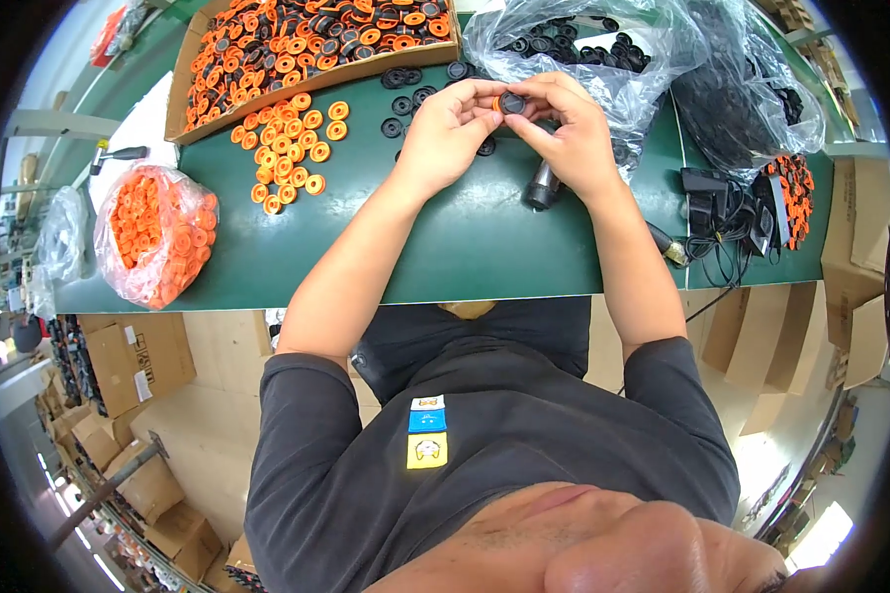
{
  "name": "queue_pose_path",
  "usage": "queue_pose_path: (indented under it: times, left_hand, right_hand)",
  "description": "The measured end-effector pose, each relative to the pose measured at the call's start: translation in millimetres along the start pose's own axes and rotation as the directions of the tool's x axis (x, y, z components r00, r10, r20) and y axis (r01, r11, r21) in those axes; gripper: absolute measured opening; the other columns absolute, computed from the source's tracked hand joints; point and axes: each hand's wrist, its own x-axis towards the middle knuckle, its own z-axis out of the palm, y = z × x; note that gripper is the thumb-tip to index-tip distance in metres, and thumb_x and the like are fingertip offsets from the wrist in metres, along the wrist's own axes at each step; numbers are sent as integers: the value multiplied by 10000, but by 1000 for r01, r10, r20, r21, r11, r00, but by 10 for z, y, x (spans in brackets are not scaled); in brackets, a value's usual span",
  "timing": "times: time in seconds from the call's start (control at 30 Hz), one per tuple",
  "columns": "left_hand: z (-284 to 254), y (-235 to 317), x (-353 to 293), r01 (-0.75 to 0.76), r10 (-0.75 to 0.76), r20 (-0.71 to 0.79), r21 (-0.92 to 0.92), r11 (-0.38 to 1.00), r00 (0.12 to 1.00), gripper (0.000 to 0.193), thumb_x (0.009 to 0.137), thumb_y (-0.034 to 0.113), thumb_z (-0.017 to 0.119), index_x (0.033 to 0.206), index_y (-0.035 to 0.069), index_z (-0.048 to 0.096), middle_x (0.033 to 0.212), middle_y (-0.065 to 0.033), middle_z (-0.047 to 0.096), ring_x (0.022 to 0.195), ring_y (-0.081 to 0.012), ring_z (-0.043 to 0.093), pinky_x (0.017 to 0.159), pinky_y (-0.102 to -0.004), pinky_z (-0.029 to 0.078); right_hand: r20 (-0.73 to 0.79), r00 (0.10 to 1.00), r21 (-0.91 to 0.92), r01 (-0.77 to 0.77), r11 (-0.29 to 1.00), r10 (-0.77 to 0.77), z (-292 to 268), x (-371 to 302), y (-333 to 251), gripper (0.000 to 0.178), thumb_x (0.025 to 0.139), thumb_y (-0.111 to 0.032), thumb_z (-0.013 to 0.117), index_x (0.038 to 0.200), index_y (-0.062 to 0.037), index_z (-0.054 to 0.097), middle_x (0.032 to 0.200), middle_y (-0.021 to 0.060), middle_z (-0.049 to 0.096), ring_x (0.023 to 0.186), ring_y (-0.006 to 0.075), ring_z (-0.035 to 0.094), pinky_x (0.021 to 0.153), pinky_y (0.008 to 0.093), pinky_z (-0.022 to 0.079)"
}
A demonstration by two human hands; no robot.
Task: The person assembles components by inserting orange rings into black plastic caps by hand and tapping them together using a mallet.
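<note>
Both of my hands meet above the far middle of the green table [465, 247]. Between their fingertips is a small round black-and-orange wheel-like piece [511, 102]. My left hand [452, 135] pinches its left side, while the fingers of my right hand [571, 127] close on its right side. Loose black discs [393, 127] lie just left of my left hand, and some are partly hidden beneath my hands. Under my right hand rests a dark cylindrical tool [541, 188], its upper part covered. Further left, loose orange discs [292, 148] are spread in a cluster.
A cardboard tray [311, 91] full of orange-and-black discs stands far left. Left of it lies a hammer [124, 153], near a clear bag of orange parts [168, 237]. Clear bags with black parts [618, 54] fill the far right. Black adapters and cables [717, 212] lie near the right edge.
</note>
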Motion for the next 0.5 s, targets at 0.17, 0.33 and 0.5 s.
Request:
queue_pose_path:
  times: [0.17,0.33,0.5]
  left_hand:
    - [22,1,7,-31,31,6,-53,998,999,299,929,-27,583,1227,-36,599,1084,-65,662,999,-109,621,898,-247,501]
    - [24,45,-10,-7,8,23,-29,1000,1000,322,922,-42,564,1243,-40,597,1135,-89,657,1077,-138,614,979,-275,476]
    - [39,62,-14,-10,10,11,-42,999,1000,324,916,-59,550,1237,-47,593,1153,-94,650,1086,-150,616,984,-283,478]
  right_hand:
    - [8,999,-65,40,997,-40,-7,3,-6,313,764,-13,770,1068,-8,701,995,83,649,790,145,660,719,262,550]
    - [9,998,-98,65,993,-65,-11,-5,0,322,751,-23,783,1063,-14,703,974,87,643,782,155,658,723,272,545]
    - [9,995,-143,99,985,-99,-10,-8,-2,329,741,-28,796,1057,-20,703,944,91,634,760,172,655,706,286,540]
